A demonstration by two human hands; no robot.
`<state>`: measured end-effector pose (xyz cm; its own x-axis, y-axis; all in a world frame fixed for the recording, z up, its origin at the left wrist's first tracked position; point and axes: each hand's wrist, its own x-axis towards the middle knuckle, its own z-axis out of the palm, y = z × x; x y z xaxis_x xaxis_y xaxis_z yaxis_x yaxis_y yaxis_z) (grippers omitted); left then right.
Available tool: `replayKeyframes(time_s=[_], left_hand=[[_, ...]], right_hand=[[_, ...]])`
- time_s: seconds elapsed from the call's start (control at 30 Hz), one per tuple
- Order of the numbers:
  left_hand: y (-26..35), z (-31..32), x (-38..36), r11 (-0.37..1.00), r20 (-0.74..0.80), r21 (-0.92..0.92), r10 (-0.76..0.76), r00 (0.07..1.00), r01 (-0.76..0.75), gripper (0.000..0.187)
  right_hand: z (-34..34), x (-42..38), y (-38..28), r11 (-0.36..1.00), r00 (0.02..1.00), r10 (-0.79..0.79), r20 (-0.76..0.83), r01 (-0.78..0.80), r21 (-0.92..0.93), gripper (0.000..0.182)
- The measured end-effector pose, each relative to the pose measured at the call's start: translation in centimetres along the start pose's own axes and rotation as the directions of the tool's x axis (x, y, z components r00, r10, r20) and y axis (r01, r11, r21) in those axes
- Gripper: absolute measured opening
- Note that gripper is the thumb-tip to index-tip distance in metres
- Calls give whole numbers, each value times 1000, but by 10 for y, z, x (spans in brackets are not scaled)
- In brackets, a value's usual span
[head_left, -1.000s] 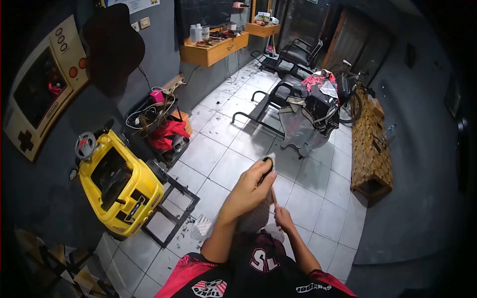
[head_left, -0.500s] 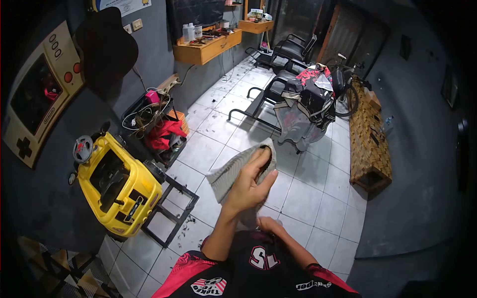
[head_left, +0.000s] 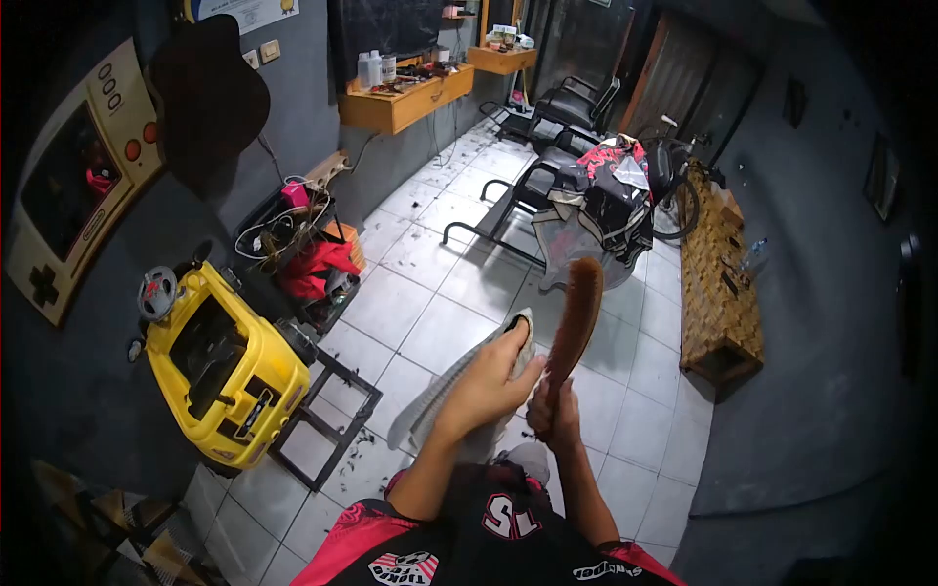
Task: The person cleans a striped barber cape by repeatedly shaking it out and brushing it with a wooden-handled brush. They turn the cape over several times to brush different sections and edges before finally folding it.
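Note:
My left hand (head_left: 484, 391) is closed on a light grey, ribbed cloth-like piece (head_left: 423, 405), its fingers at a dark opening in the top end. The piece slants down to the left, and part of it is hidden behind the hand. My right hand (head_left: 557, 418) is wrapped round the handle of a long brush (head_left: 575, 322) with brown bristles. The brush stands nearly upright, its bristles toward the left. Both hands are close together in front of my chest, the brush to the right of the grey piece.
A yellow toy car (head_left: 220, 366) stands at the left by a dark metal frame (head_left: 337, 430). Black chairs (head_left: 542, 186), one draped with a cape (head_left: 596, 230), stand ahead. A woven-patterned bench (head_left: 721, 293) lines the right wall. Hair clippings lie on the white tile floor (head_left: 410, 293).
My right hand has risen from near my waist and now shows the brush upright. The left hand has shifted slightly down and left with the grey piece.

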<state>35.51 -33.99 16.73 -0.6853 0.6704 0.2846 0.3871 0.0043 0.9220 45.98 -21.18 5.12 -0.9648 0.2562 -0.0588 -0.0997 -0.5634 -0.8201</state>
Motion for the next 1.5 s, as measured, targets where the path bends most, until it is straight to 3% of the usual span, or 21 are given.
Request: replayKeyframes(time_s=[0.07, 0.1, 0.2, 0.3, 0.37, 0.47, 0.53, 0.63, 0.7, 0.77, 0.83, 0.87, 0.93, 0.97, 1.03, 1.1, 1.17, 1.23, 1.3, 1.4, 1.5], left_hand=[[-7, 6, 2, 993, 12, -6, 117, 993, -117, 48], [-6, 6, 2, 989, 12, -19, 147, 989, -147, 49], [-2, 1, 1, 969, 8, -17, 245, 969, -245, 56], [7, -8, -4, 932, 45, -352, 108, 993, -85, 62], [7, -12, -9, 842, 83, -539, 70, 994, -14, 65], [17, -16, -12, 774, 70, -632, 114, 991, -45, 65], [16, -22, -10, 921, 185, -391, 77, 980, 2, 60], [14, -13, -3, 993, 226, -111, 72, 972, -48, 50], [20, -8, -3, 999, 210, -52, 14, 978, -3, 49], [11, 0, -2, 989, 158, -78, 139, 978, -128, 49], [-1, 5, -1, 963, 94, -57, 268, 959, -264, 49], [15, -6, -3, 991, 205, -36, 131, 970, -126, 53], [4, -7, -4, 966, 129, 21, 251, 959, -256, 56], [0, -7, -6, 947, 91, 52, 310, 946, -316, 57], [13, -16, -11, 947, 70, -296, 149, 986, -122, 53], [22, -22, -16, 821, 27, -569, 71, 997, -43, 52], [30, -27, -18, 785, -18, -615, 82, 996, -76, 45], [32, -34, -20, 807, -5, -589, 44, 999, -38, 41], [30, -33, -16, 886, 32, -456, -72, 997, 79, 29], [8, -20, -8, 920, 149, -356, -115, 982, 162, 24], [8, -15, -7, 961, 275, -253, -42, 961, 114, 21]], right_hand=[[-3, -3, 13, 985, 996, -20, 91, 35, -169, 41], [-19, 1, 36, 999, 992, 43, 118, -39, -37, 43], [-53, 2, 91, 792, 974, 223, -31, -199, -577, 41], [-140, -11, 152, -20, 930, 367, -11, -4, -1000, 41], [-151, -33, 141, -383, 828, 423, -369, -205, -901, 46], [-185, -41, 135, -347, 871, 244, -427, -333, -877, 50], [-211, -24, 133, -275, 908, 163, -386, -334, -902, 53], [-116, -6, 47, 670, 913, 152, -379, -377, -640, 47], [-50, 1, -2, 927, 940, 212, -266, -279, -249, 40], [-19, -3, -14, 994, 992, 102, -75, -99, 33, 44], [-20, -4, 0, 990, 990, 94, 104, -104, 97, 48], [-19, -5, 9, 990, 987, 133, 90, -128, -59, 50], [-38, -3, 43, 897, 932, 358, 51, -328, -298, 47], [-48, -4, 56, 760, 883, 470, -9, -410, -505, 46], [-115, -6, 120, 416, 864, 502, -46, -288, -862, 48], [-175, -21, 165, -172, 849, 492, -193, -122, -977, 52], [-153, -44, 133, -374, 819, 410, -401, -249, -893, 56], [-187, -34, 146, -306, 854, 267, -447, -365, -879, 53], [-205, -21, 142, -203, 911, 108, -397, -371, -906, 53], [-116, 0, 50, 738, 918, 257, -301, -388, -552, 40], [-62, 6, -1, 973, 979, 198, 42, -191, -132, 45]])
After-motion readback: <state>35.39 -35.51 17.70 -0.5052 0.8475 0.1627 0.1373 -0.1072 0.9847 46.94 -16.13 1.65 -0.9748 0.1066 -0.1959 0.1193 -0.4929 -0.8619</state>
